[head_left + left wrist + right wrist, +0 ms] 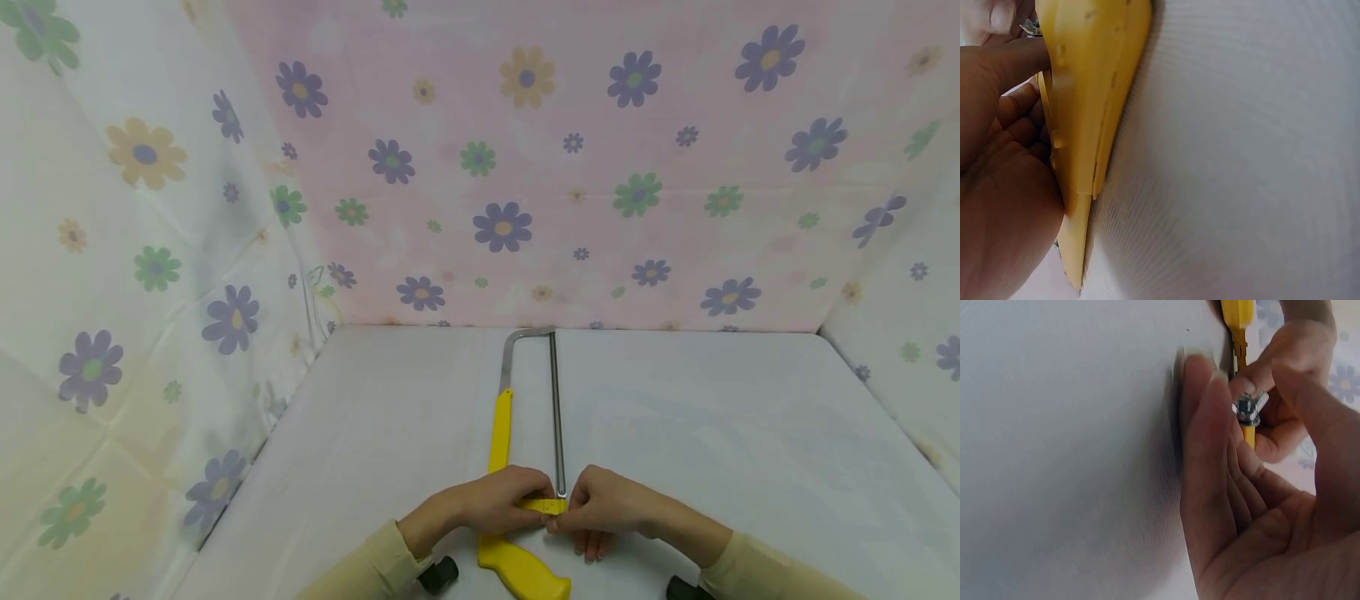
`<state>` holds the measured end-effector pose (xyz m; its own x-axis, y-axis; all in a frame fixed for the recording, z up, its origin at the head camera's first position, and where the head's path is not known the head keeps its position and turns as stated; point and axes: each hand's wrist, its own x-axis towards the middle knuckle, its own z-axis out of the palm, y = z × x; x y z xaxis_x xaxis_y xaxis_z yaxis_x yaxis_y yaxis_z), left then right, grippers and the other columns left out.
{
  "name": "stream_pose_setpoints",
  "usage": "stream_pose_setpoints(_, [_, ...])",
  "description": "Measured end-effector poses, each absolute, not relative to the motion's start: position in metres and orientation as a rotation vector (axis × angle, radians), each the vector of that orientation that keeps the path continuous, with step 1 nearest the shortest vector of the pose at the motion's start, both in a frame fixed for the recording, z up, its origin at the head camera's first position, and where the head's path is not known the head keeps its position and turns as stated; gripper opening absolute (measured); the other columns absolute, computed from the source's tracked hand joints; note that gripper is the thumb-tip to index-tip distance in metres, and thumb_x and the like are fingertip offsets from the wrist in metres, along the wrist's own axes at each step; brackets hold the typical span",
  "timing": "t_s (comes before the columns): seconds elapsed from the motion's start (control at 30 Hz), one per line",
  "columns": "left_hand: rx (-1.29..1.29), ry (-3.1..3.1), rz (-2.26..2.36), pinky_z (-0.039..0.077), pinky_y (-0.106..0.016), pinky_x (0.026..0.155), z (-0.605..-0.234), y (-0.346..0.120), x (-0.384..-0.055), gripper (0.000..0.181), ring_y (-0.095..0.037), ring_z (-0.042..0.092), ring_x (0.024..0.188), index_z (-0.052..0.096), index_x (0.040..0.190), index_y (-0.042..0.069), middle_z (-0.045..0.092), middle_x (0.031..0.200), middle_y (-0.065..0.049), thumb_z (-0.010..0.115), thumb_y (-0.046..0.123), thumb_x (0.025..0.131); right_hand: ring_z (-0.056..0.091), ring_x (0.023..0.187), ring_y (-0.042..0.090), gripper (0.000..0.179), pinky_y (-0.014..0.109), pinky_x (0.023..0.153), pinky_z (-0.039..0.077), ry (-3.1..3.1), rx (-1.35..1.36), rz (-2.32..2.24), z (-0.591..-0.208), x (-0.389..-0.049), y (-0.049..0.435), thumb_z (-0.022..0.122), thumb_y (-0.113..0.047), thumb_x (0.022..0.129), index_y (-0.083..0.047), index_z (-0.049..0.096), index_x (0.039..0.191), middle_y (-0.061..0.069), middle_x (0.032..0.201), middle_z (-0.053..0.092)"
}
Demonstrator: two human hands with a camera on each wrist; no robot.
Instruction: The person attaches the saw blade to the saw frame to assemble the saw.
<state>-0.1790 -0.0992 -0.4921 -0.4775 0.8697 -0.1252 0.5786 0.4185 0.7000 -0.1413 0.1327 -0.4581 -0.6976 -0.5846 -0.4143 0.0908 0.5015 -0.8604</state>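
Note:
A hacksaw with a yellow handle (528, 571) lies on the white table, its grey blade (557, 408) on the right side and its far end toward the back. My left hand (502, 498) grips the saw's yellow frame, its fingers around the front end below the blade. In the left wrist view, the yellow handle (1094, 94) runs beside my palm. My right hand (611, 504) is at the blade's near end. The right wrist view shows a metal wing nut (1246, 411) there, with my right thumb and fairly straight fingers (1207, 437) around it.
A floral cloth (502, 167) hangs behind the table (712, 433) and along both sides. Black wrist devices (438, 575) show below both sleeves. The saw's curved metal bow (517, 342) reaches close to the table's back edge.

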Motion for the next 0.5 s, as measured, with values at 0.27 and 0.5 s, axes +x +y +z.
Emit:
stream_pose_setpoints(0.27, [1.207, 2.174, 0.833, 0.046, -0.018, 0.081, -0.481, -0.097, -0.176, 0.011, 0.001, 0.052, 0.087, 0.064, 0.113, 0.016, 0.061, 0.099, 0.014, 0.062, 0.022, 0.104, 0.061, 0.043, 0.013, 0.037, 0.026, 0.043, 0.05, 2.126, -0.38, -1.207, -0.461, -0.141, 0.129, 0.079, -0.029, 0.089, 0.0, 0.072, 0.068, 0.01, 0.057, 0.067])
stream_pose_setpoints(0.5, [1.176, 2.148, 0.867, 0.047, -0.018, 0.081, -0.516, -0.101, -0.191, 0.012, 0.001, 0.053, 0.088, 0.063, 0.114, 0.022, 0.061, 0.1, 0.016, 0.063, 0.027, 0.103, 0.061, 0.043, 0.012, 0.034, 0.025, 0.044, 0.05, 2.112, -0.354, -1.183, -0.463, -0.142, 0.128, 0.075, -0.025, 0.09, 0.0, 0.073, 0.069, 0.01, 0.058, 0.067])
